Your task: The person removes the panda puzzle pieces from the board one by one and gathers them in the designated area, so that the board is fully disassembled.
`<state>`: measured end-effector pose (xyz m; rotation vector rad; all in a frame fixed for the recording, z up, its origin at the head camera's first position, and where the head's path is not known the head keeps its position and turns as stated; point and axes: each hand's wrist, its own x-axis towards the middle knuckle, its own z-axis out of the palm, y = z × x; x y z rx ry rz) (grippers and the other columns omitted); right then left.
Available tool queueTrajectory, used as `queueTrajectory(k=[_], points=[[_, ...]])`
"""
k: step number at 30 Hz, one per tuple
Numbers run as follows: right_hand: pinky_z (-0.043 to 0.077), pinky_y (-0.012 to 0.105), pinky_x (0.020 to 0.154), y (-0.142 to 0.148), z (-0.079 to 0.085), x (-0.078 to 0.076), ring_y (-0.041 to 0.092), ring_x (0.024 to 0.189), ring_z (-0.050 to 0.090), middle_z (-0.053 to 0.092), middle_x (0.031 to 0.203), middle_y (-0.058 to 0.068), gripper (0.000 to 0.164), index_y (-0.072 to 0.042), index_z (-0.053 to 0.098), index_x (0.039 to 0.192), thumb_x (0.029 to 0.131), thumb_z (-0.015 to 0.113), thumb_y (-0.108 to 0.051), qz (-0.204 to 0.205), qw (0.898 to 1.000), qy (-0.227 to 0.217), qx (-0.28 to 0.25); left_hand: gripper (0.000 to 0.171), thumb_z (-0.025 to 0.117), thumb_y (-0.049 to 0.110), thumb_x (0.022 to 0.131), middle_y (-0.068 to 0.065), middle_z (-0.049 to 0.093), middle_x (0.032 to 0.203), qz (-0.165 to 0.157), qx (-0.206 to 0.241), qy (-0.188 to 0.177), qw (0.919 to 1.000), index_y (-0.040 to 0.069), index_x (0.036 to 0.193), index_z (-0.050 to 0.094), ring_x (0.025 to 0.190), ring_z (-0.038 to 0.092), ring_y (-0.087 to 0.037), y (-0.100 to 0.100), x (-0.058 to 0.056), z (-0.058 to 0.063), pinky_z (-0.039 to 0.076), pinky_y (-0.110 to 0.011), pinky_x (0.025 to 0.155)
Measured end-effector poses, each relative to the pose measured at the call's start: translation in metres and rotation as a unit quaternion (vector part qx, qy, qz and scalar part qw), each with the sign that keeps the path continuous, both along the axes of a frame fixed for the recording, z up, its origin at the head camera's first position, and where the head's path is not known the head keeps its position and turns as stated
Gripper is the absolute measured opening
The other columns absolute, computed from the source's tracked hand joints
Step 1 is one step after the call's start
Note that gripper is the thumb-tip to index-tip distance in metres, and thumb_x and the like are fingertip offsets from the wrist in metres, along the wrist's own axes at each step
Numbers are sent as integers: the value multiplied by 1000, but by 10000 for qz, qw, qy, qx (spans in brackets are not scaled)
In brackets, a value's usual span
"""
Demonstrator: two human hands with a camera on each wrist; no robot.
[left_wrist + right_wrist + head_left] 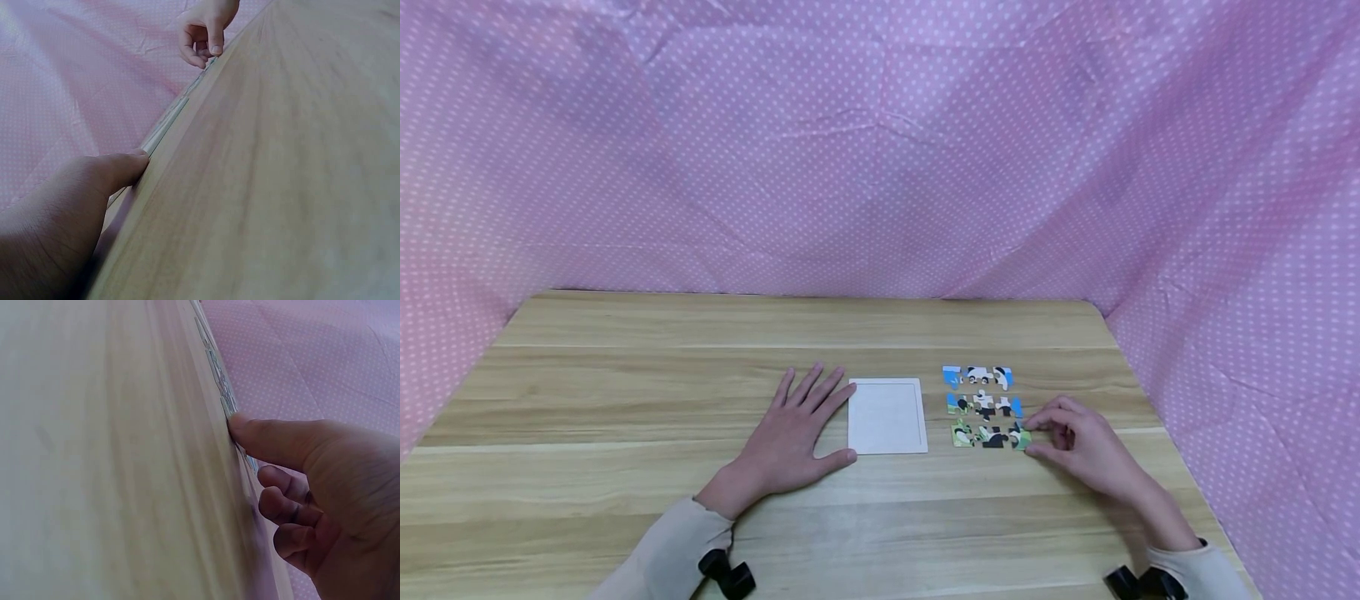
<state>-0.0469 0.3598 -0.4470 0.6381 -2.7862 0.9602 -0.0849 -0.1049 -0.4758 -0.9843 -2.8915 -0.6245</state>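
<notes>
A white square puzzle tray with a thin raised border lies flat on the wooden table. My left hand is spread out at its left side, index finger and thumb tips touching the tray's edge. To the right of the tray, panda jigsaw pieces are laid out in three rows with small gaps. My right hand pinches the bottom-right jigsaw piece between thumb and index finger, the other fingers curled under. In the right wrist view the thumb meets the piece's edge, seen almost side-on.
The wooden table has light grain and reaches back to a pink dotted cloth, which hangs behind it and along both sides. Black wrist cameras sit on both sleeves close to the table's front.
</notes>
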Motion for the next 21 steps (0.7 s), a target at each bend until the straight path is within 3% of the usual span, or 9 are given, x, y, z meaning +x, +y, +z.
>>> queueTrajectory(k=[7,15,21], points=[[51,22,57,-1,1,-1,2,71,55,68,99,-9,36,-16,82,110,79,98,-6,41,10000,-18,23,95,65,71,99,-7,27,184,28,-43,6,10000,19,175,38,171,16,-38,0,0,0,-1,-65,137],[53,22,61,-4,4,-2,1,77,58,70,99,-9,36,-14,83,115,83,94,-2,-16,9999,128,-50,104,63,72,100,-6,26,184,49,-77,31,10000,14,178,26,171,15,-37,-1,1,-2,-2,-64,137],[51,21,61,-10,12,-2,1,76,57,70,101,-9,36,-11,82,121,87,91,-3,-112,9994,317,41,99,59,67,105,-6,25,184,49,212,-67,9997,12,179,23,171,16,-37,0,-1,-1,-3,-63,137]])
